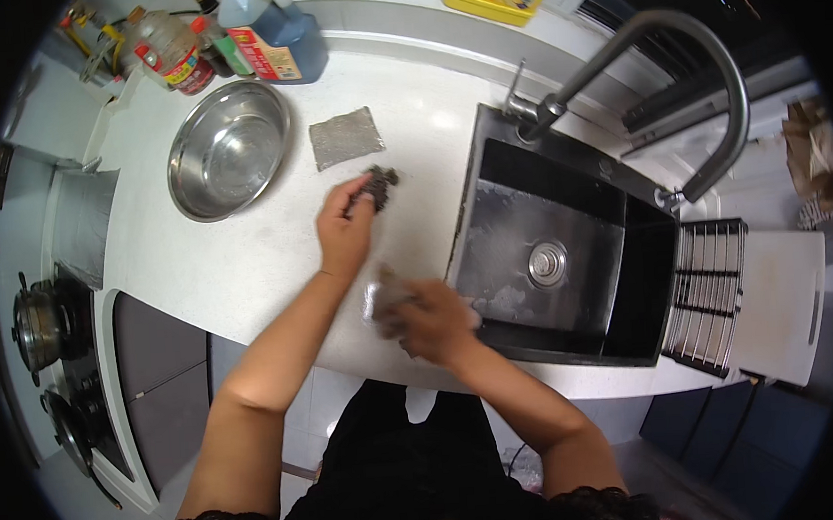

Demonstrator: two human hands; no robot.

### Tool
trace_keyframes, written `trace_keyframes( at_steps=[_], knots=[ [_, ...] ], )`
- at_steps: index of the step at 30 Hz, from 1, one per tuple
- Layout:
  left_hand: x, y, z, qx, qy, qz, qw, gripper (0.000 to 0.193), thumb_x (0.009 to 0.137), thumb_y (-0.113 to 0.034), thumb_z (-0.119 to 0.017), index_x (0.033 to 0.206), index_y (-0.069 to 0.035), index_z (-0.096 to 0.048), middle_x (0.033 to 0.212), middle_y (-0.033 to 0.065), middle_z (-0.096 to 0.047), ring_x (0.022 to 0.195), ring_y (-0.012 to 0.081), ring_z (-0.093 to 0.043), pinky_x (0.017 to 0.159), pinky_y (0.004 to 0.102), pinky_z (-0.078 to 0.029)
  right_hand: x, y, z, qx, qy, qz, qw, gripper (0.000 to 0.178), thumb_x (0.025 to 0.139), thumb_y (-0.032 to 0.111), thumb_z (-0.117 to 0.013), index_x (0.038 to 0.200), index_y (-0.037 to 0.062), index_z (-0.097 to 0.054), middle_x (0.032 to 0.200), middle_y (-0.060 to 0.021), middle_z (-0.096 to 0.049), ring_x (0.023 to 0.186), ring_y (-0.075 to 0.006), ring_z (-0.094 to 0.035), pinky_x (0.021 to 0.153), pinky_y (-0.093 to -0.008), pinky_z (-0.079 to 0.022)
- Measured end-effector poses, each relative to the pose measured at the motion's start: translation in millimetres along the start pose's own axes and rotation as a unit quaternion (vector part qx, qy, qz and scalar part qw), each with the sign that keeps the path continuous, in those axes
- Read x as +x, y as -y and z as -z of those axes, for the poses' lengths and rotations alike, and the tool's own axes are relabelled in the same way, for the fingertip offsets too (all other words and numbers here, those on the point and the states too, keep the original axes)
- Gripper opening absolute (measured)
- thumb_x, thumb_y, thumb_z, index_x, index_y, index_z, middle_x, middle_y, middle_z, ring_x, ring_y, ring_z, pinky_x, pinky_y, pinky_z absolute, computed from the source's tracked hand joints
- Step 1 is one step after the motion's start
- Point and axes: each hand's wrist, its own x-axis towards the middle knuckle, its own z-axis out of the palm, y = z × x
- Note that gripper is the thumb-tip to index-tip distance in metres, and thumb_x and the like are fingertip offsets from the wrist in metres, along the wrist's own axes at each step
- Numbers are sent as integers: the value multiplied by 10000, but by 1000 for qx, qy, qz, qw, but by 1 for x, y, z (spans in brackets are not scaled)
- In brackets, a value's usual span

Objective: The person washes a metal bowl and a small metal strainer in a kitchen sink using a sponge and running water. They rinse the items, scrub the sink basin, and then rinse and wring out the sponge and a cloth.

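Observation:
My left hand (342,240) is closed on a dark, crinkled clump (381,185) that looks like a wire scouring pad, over the white counter. Closer to my body, my right hand (429,323) is blurred by motion, its fingers curled round something greyish-brown with a shiny edge (381,304) that I cannot make out. Just beyond my left hand, a thin grey rectangular cloth (347,138) lies flat on the counter. To its left stands a round steel bowl (186,183), and nothing can be made out in it.
A black sink (491,247) with a tall grey faucet (733,102) is on the right, beside a wire rack (705,287) and a white board (777,307). Bottles and a blue jug (278,41) line the back left. Pots (41,322) stand on a stove at far left.

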Motion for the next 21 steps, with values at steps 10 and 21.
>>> trace_keyframes(
  at_steps=[10, 21],
  knots=[
    [-23, -23, -1, 12, 100, 66, 993, 246, 857, -28, -525, 1090, -5, -601, 982, 29, -581, 825, 83, -547, 738, 201, -444, -106, -2, -37, -96, 31, 138, 985, 377, 738, 157, -558, 1113, 170, -593, 1187, -40, -510, 1145, -273, -434, 946, -493, -334],
    [-78, 3, -61, 58, 207, 34, 976, 240, 827, -28, -545, 1054, -2, -618, 987, 83, -594, 892, 140, -564, 799, 242, -441, -281, -120, 174, -343, -307, -237, 855, 333, 763, 35, -541, 1083, 108, -596, 1048, -140, -554, 970, -327, -499, 836, -443, -391]
  ],
)
